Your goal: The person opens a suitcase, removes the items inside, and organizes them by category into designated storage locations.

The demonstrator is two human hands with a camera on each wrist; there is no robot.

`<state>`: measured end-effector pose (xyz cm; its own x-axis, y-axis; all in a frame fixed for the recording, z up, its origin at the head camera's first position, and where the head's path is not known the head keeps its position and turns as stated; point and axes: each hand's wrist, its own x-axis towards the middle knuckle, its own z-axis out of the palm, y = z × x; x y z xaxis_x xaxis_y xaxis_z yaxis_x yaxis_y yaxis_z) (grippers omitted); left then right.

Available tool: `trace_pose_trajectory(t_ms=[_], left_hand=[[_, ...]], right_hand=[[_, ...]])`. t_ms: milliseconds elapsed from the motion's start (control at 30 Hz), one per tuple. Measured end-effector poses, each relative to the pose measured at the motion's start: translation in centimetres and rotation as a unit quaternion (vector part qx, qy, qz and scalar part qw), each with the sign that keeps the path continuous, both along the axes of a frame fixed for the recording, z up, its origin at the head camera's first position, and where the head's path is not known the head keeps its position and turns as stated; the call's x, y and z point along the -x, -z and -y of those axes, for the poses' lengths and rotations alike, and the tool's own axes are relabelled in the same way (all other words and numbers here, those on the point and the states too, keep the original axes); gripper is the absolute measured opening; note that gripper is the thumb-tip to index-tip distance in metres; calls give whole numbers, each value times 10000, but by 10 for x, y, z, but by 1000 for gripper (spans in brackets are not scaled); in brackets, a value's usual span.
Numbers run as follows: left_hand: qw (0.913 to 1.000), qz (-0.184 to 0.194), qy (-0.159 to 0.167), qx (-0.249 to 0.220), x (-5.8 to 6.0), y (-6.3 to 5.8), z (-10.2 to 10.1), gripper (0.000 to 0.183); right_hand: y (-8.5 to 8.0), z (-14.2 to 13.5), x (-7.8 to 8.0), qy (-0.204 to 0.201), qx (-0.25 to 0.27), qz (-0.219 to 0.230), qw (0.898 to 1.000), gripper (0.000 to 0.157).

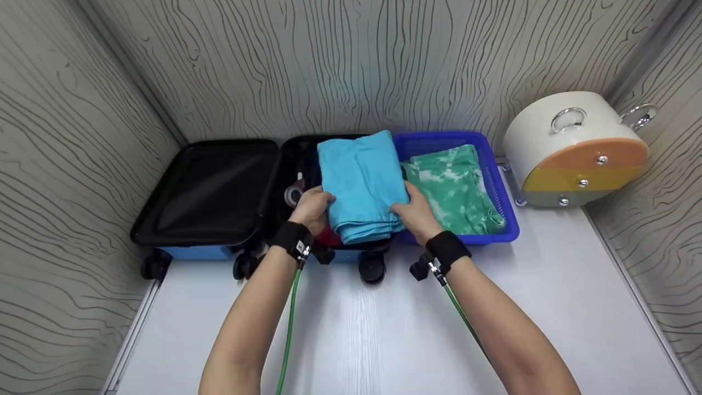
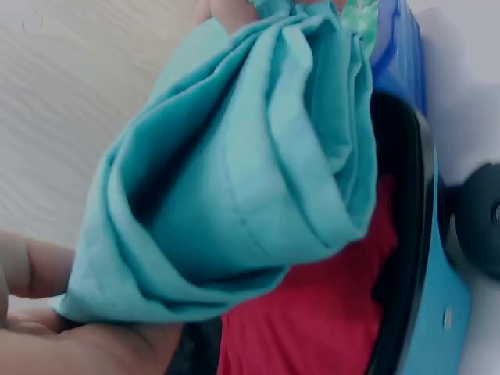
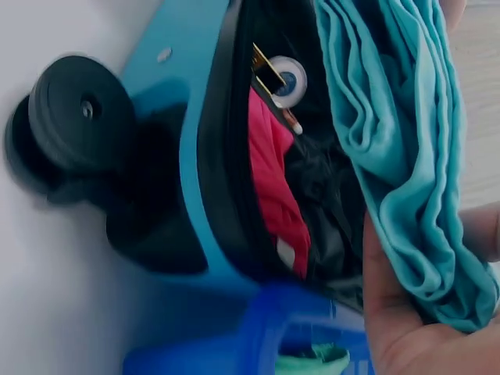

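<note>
A folded turquoise cloth (image 1: 363, 181) hangs level above the right half of an open suitcase (image 1: 335, 255). My left hand (image 1: 313, 208) pinches its left edge, thumb on top. At the opposite edge my right hand (image 1: 417, 214) grips it the same way. In the left wrist view the layered folds of the cloth (image 2: 250, 172) face the camera. Beneath it, a red cloth (image 3: 273, 180) lies inside the suitcase, beside a round white-rimmed item (image 3: 291, 82) and a slim gold-and-black item (image 3: 268, 76). Much of the suitcase's inside is hidden by the turquoise cloth.
The suitcase's black lid half (image 1: 214, 192) lies open at left. A blue basket (image 1: 510, 219) holding green tie-dye cloth (image 1: 452, 189) stands right of the suitcase. Farther right is a round white cabinet (image 1: 559, 131) with coloured drawers. Patterned walls (image 1: 329, 66) enclose the white table (image 1: 351, 329).
</note>
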<state>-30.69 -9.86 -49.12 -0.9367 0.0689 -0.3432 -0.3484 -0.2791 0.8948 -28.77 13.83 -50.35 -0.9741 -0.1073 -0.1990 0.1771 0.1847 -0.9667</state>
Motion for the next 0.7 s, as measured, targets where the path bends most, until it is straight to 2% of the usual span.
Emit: trace_pose_trajectory(t_ms=[100,200,333,433,600,700], left_hand=[[9995,-314,-5,-78,1,-3,-18,46],[9986,-468,-173,-173,4,-3,-37,49],[9976,-349,-513,-300,7,-1,-64,56],[9971,-143,-622,-426,9,1,-83,57],[9979,104,-413,-488,12,2,-112,60],[9987,194,-121,-466,13,1,-126,69]], right_hand=[[-1,-14,-1,126,151,-123,9997,79],[0,-27,-1,315,291,-315,9986,77],[3,-45,-3,668,374,-542,9956,75],[5,-58,-3,965,356,-614,9928,75],[9,-81,-5,1305,94,-553,9899,74],[13,-95,-5,1444,-65,-442,9885,74]])
